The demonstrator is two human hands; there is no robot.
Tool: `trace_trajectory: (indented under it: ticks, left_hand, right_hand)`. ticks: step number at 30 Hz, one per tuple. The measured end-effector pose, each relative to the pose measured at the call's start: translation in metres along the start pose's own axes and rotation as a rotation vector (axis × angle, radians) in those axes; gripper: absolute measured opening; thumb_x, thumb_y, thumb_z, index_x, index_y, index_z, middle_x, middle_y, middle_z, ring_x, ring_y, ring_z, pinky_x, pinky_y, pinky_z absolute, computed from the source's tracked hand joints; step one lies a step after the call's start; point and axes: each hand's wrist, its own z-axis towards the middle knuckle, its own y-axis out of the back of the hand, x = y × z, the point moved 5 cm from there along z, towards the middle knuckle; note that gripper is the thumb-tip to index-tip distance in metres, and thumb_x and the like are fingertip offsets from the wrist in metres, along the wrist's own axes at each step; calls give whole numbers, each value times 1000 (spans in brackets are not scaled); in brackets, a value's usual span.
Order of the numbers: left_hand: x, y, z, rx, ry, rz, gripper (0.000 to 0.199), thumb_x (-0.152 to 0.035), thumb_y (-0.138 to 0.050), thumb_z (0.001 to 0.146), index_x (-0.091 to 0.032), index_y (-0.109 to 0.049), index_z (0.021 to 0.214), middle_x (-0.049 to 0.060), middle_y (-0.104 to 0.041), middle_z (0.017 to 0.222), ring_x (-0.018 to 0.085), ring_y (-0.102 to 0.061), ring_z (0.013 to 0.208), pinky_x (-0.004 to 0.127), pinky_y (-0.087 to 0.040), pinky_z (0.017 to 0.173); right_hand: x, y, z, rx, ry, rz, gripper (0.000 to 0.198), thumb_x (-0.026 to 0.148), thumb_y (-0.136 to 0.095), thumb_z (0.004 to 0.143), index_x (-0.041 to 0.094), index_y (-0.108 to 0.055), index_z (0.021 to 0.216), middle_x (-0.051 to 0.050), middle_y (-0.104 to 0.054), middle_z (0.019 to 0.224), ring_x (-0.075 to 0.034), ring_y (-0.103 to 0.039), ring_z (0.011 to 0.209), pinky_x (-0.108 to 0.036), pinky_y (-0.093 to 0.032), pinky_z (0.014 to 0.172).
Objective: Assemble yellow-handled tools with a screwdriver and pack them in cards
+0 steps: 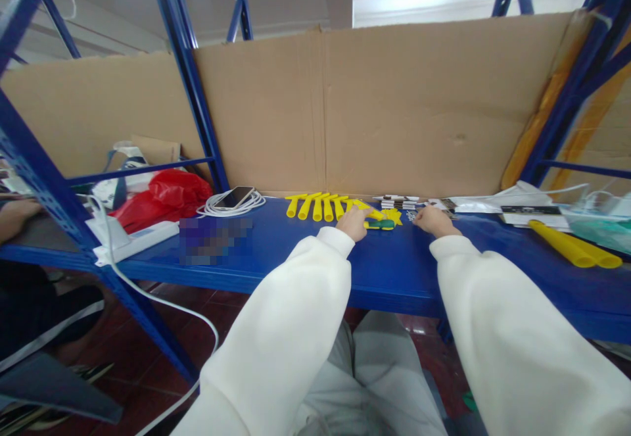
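Observation:
My left hand (pixel 353 223) is closed around a yellow tube-shaped piece (pixel 375 214), its fingers partly hiding it. Just below the fingertips lies a screwdriver with a green and yellow handle (pixel 380 224). A row of several yellow tubes (pixel 317 208) with flat-looking far ends lies left of this hand. My right hand (pixel 434 221) rests low over the blue shelf, fingertips pinched beside a cluster of small metallic parts (pixel 411 215); anything in the pinch is too small to name. Between the hands is a small pile of flat yellow pieces (pixel 393 215).
Black-and-white packets (pixel 398 202) lie behind the hands. Two yellow tubes (pixel 576 245) and plastic bags (pixel 599 219) sit at right. At left are a phone (pixel 235 197) on a coiled white cable, a power strip (pixel 142 242) and a red bag (pixel 165 196). Cardboard (pixel 394 107) backs the shelf.

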Motion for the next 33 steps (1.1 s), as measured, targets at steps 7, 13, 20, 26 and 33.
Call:
trace_trajectory:
  ticks: [7,13,20,26,33]
  left_hand:
    - [-5,1,-3,51,-19,51,65,-5,-49,84,-26,-49,146,14,-56,133,26,-61,115,40,-49,100]
    - [-4,2,-3,24,-12,60,63,-6,-48,85,-23,-50,145,14,-55,135,25,-58,120,37,-48,102]
    - [-5,1,-1,-20,-39,77,58,-5,-47,86,-21,-55,141,13,-58,134,24,-57,120,36,-48,102]
    - [-9,1,-2,-24,-45,91,57,-5,-47,85,-23,-57,138,12,-60,130,24,-60,115,37,-49,99]
    - [-15,0,-4,13,-78,104,59,-4,-43,87,-20,-54,142,15,-59,127,27,-60,115,37,-49,98]
  right_hand:
    - [0,-8,6,-15,35,59,15,12,-59,79,15,-74,80,-15,-75,92,-27,-71,97,-32,-52,82]
    - [1,-16,15,58,71,197,17,10,-66,73,15,-65,57,-7,-71,66,-21,-69,71,-26,-53,68]
    - [14,-6,10,-38,108,475,17,9,-62,72,16,-64,57,-4,-66,61,-18,-65,67,-27,-52,70]
    - [49,4,-8,-5,369,782,7,20,-65,71,17,-67,65,-3,-70,71,-16,-63,71,-26,-52,72]
    - [64,0,-15,45,446,847,6,18,-64,66,18,-63,61,-2,-67,74,-15,-61,72,-27,-50,78]
